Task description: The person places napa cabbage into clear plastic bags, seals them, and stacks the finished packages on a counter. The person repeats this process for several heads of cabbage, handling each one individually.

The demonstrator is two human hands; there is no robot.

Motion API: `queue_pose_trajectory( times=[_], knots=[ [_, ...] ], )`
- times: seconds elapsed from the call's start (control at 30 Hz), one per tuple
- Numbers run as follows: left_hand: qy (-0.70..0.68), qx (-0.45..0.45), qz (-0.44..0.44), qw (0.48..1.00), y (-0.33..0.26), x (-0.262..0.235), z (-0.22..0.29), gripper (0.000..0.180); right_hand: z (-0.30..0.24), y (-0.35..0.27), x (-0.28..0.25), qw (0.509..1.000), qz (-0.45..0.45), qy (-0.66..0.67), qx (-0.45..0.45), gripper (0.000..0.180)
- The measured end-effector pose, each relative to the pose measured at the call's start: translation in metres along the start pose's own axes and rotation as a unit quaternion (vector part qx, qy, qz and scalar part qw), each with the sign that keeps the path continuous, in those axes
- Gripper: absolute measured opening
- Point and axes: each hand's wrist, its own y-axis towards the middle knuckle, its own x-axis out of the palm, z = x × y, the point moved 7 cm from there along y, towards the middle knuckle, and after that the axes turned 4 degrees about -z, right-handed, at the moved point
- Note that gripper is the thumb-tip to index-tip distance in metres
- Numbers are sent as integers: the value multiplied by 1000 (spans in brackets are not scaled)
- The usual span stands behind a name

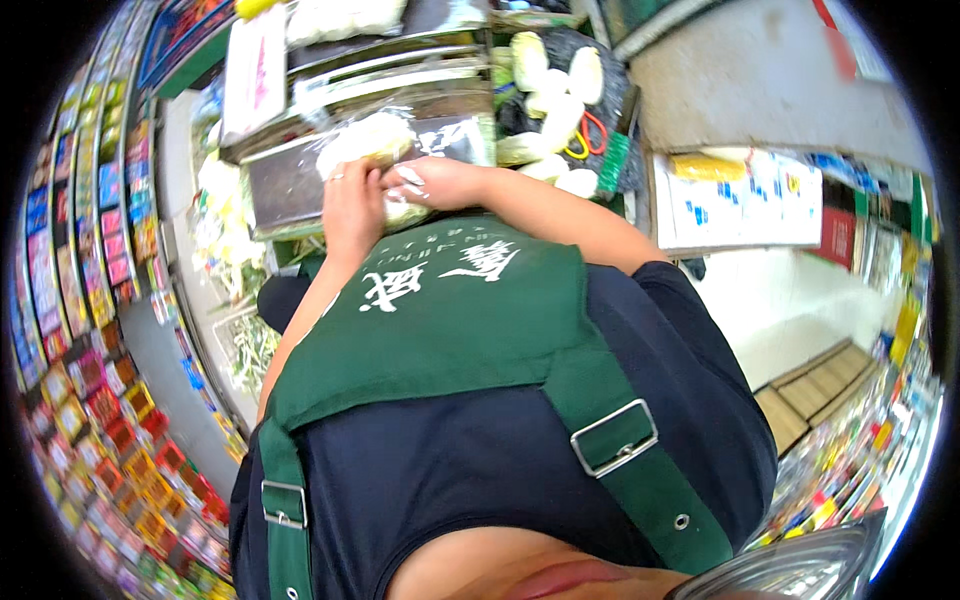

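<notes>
Left hand [352, 210] and right hand [437, 184] meet at plastic-wrapped pale cabbage [372, 136] on dark surface [283, 192]; fingers [349, 170] partly curled, exact grip unclear; napa cabbages [561, 118] heaped to right

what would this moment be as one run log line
left hand: at wrapped vegetable | right hand: against left hand, same vegetable | grip: unclear | cabbages: to the right

A green apron [440, 345] with 2 buckles [627, 456] covers a navy shirt [460, 465].
</notes>
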Motion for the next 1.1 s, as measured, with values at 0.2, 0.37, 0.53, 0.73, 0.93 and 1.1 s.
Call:
queue_pose_trajectory(
  times=[0.2, 0.37, 0.53, 0.73, 0.93, 1.1],
  knots=[
    [21, 7, -2, 1000, -3, 0, 5, 11, -11, -89, -72, 969, 184, 153, 62, 37],
    [31, 3, -7, 1000, -4, -1, 8, 13, 46, -229, -153, 872, 417, 78, 244, 38],
    [32, -2, -1, 999, -4, 0, 7, 11, 73, -237, -130, 888, 280, -178, 318, 27],
    [1, -23, 0, 1000, -5, -5, 7, 12, 90, -219, -111, 891, 170, -276, 319, 41],
    [-2, 15, 38, 999, -19, -10, 11, 14, 101, -239, -78, 866, 16, -366, 342, 65],
    [21, 32, 34, 999, -20, -4, 11, 14, 106, -250, -83, 872, 111, -366, 304, 61]
  ],
)
